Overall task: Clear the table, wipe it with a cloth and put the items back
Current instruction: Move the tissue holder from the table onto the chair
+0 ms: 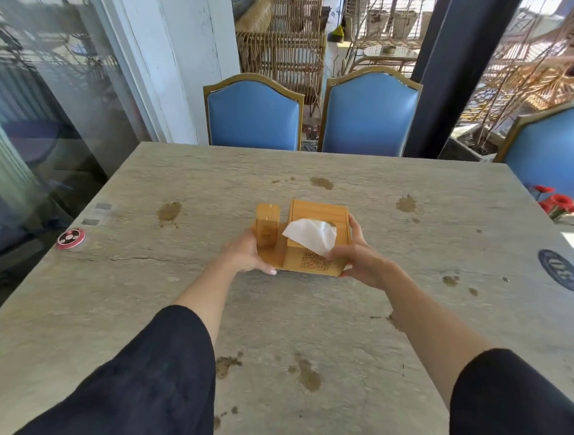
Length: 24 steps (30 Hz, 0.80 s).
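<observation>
A wooden tissue holder (316, 215) with a white tissue (309, 235) sticking out of its top stands near the middle of the grey stone table (306, 319). A small wooden toothpick jar (267, 224) sits on the holder's left part. My left hand (248, 253) grips the holder's left end, thumb under the front edge. My right hand (360, 255) grips its right side, fingers wrapped around the far corner. Brown dirt stains (169, 211) are scattered over the tabletop. No cloth is in view.
A red round call button (70, 238) lies near the left edge. A dark round number plate (560, 269) is on the right. Red flowers (562, 202) stand past the right edge. Three blue chairs (253, 114) line the far side; a glass wall runs along the left.
</observation>
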Motion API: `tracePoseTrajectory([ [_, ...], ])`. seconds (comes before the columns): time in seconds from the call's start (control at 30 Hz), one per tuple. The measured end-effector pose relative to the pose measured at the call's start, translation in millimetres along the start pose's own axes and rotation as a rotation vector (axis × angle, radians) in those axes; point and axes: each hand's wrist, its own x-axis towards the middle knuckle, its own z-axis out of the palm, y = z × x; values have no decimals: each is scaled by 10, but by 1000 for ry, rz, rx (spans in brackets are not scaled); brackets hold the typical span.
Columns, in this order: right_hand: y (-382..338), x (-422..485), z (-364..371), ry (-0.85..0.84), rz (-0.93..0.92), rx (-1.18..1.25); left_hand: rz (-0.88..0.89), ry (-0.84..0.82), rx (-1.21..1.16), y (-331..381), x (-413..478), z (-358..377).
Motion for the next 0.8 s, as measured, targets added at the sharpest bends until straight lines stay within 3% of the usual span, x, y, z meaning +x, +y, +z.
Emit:
tracePoseTrajectory([
  [0.1, -8, -182, -132, -19, -35, -73, 32, 13, 111, 384, -352, -43],
  [0.37, 59, -938, -779, 147, -260, -288, 84, 147, 230, 1340, -903, 427],
  [0.6, 193, -1877, -2005, 255, -312, -548, 44, 172, 256, 2522, -1324, 1394],
  [0.8, 311, -2602, -3165, 363, -363, -582, 95, 159, 212, 3651, -1495, 2168],
])
